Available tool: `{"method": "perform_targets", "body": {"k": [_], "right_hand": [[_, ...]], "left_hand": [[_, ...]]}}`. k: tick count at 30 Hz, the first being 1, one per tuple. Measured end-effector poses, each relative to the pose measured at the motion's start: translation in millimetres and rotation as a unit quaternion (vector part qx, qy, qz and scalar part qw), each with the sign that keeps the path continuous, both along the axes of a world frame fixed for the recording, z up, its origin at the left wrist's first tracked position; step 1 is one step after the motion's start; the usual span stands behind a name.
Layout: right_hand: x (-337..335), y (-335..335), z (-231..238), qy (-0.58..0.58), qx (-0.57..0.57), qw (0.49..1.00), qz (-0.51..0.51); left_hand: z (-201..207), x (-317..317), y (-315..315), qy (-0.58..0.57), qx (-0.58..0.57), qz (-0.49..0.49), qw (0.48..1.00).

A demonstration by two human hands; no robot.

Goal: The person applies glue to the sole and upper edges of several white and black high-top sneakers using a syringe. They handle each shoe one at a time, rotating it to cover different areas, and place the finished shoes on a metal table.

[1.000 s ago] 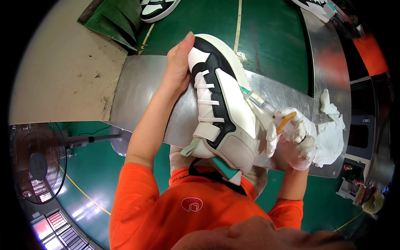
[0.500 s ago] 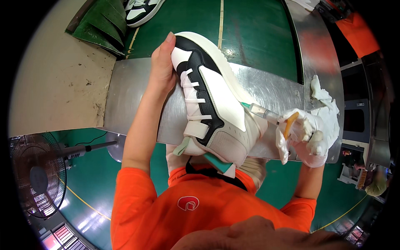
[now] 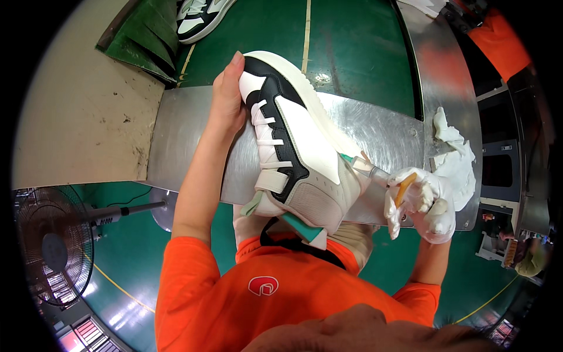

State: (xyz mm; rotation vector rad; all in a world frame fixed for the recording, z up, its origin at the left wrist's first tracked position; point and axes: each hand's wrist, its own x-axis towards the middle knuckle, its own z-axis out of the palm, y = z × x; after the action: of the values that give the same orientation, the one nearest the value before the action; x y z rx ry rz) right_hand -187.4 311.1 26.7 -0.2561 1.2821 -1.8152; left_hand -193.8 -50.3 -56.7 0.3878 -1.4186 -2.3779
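At the far left, a fan (image 3: 54, 252) is partly swallowed by the dark rim of the view. A beige board (image 3: 88, 111) is stained near its right edge, and a green flap (image 3: 138, 44) is cut off at the top, as is a second shoe (image 3: 202, 22).

The toe of the main shoe (image 3: 316, 141) is gripped by the bare left hand (image 3: 229, 94); the thumb is seen at the tip, while the other fingers are hidden by the shoe. The shoe is held over the metal table (image 3: 176, 129), heel toward the body; whether the table is touched beneath cannot be told. The green tip of a syringe (image 3: 370, 168) is held at the sole's edge near the heel. A small brownish shape (image 3: 365, 156) beside it cannot be made out. The syringe's rear end is covered by the white-gloved right hand (image 3: 419, 202), in which it is clasped. The two hands are kept well apart. Some crumpled white material (image 3: 460, 170) is partly hidden behind the right hand.

The table's left edge is met by the board, its near edge is overhung by the heel, and its far edge is bordered by a green surface (image 3: 363, 47). Room for moving is left between the sole and the white material.
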Motion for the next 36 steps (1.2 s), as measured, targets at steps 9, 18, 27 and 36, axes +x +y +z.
{"method": "perform_targets", "body": {"k": [9,18,27,36], "right_hand": [[3,17,-26,-0.01,-0.084,0.995,-0.047],[16,38,-60,-0.044,-0.169,0.975,-0.135],[35,35,-95,-0.109,-0.242,0.94,-0.212],[41,30,-96,-0.125,-0.228,0.949,-0.181]], "left_hand": [[10,0,13,-0.021,0.028,0.036,0.999],[10,-1,3,-0.142,-0.072,0.062,0.985],[21,10,-13,-0.257,-0.227,0.019,0.939],[23,113,-3,-0.39,-0.363,0.03,0.846]]}}
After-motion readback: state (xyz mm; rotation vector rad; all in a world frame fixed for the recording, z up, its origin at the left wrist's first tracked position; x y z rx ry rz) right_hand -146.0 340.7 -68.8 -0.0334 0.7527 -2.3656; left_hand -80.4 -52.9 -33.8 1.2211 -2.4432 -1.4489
